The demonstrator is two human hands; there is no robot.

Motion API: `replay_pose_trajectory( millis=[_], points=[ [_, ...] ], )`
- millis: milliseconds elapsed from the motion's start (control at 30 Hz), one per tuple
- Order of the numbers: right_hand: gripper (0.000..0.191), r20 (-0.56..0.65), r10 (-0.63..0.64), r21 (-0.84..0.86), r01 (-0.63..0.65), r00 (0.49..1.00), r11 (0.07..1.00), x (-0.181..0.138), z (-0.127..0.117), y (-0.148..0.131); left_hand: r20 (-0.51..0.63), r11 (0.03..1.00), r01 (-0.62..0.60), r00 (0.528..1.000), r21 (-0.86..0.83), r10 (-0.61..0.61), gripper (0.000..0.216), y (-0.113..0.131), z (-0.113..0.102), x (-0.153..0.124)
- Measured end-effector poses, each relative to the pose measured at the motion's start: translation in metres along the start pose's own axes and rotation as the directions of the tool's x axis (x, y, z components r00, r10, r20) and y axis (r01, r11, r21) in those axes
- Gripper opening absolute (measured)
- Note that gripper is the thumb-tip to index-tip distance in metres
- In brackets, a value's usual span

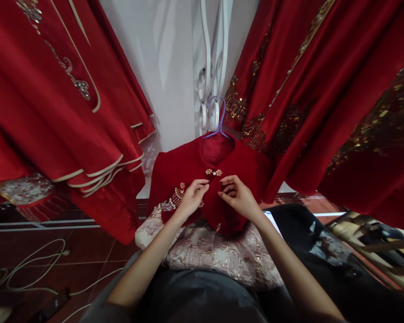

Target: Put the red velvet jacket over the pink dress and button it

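Red gowns [97,130] hang on both sides of you, tops cut off, before a pale wall [155,58]; the tiled floor [87,251] shows at left. Between the gowns is the jacket [175,159], its lower edge over the brocade [222,258] on your lap. A narrow gap parts it from the left gowns; the right ones hide its edge. Your right hand [240,197] is loosely curled, thumb and fingertips apart; your left hand [192,197] has thumb and forefinger close, but I cannot tell whether they pinch cloth. A clasp [214,172] sits just above both.
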State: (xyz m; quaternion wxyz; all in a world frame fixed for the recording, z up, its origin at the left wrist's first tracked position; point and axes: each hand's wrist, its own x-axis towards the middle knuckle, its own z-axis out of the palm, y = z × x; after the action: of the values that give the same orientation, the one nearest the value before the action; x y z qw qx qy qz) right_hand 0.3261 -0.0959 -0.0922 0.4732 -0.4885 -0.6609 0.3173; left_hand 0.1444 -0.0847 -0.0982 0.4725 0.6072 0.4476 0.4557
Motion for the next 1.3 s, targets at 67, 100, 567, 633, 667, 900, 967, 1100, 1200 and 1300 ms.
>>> replay_pose_trajectory(
  millis=[67, 100, 567, 633, 667, 900, 967, 1100, 1200, 1300],
  points=[
    [0.026, 0.006, -0.003, -0.003, 0.003, 1.000, 1.000, -0.003, 0.003, -0.008, 0.045, 0.996, 0.079, 0.996, -0.026, -0.078, 0.035, 0.005, -0.011, -0.001],
    [0.024, 0.032, 0.007, 0.019, -0.008, 0.999, 1.000, -0.006, 0.005, -0.011, 0.102, 0.991, 0.131, 0.987, -0.033, -0.127, 0.036, 0.008, -0.016, -0.002],
    [0.031, 0.190, 0.090, 0.023, -0.096, 0.978, 0.995, -0.021, 0.043, -0.010, 0.364, 0.957, 0.151, 0.901, 0.247, -0.236, 0.015, 0.004, -0.032, -0.019],
    [0.029, 0.210, 0.089, 0.077, -0.107, 0.974, 0.991, -0.021, 0.042, -0.011, 0.332, 0.959, 0.076, 0.928, 0.274, -0.168, 0.011, 0.008, -0.037, -0.018],
    [0.027, 0.207, 0.088, 0.094, -0.109, 0.974, 0.990, -0.021, 0.041, -0.011, 0.315, 0.952, 0.023, 0.941, 0.306, -0.124, 0.010, 0.012, -0.041, -0.018],
    [0.015, 0.200, 0.076, 0.095, -0.096, 0.977, 0.991, -0.018, 0.035, -0.011, -0.022, 0.757, -0.099, 0.989, 0.646, 0.148, 0.011, 0.030, -0.083, -0.011],
    [0.014, 0.196, 0.059, 0.096, -0.079, 0.979, 0.992, -0.018, 0.035, -0.011, -0.005, 0.787, -0.080, 0.994, 0.612, 0.106, 0.011, 0.025, -0.092, -0.008],
    [0.014, 0.175, 0.011, 0.142, -0.036, 0.984, 0.989, -0.017, 0.037, -0.015, 0.043, 0.874, -0.034, 0.999, 0.485, 0.015, 0.013, 0.010, -0.096, -0.003],
    [0.015, 0.155, -0.008, 0.180, -0.021, 0.988, 0.984, -0.013, 0.042, -0.016, 0.085, 0.903, -0.031, 0.996, 0.428, -0.006, 0.015, 0.006, -0.093, -0.001],
    [0.016, 0.130, -0.022, 0.195, -0.004, 0.991, 0.981, -0.005, 0.051, -0.015, 0.095, 0.918, -0.030, 0.995, 0.395, -0.009, 0.016, 0.006, -0.089, 0.000]
  ],
)
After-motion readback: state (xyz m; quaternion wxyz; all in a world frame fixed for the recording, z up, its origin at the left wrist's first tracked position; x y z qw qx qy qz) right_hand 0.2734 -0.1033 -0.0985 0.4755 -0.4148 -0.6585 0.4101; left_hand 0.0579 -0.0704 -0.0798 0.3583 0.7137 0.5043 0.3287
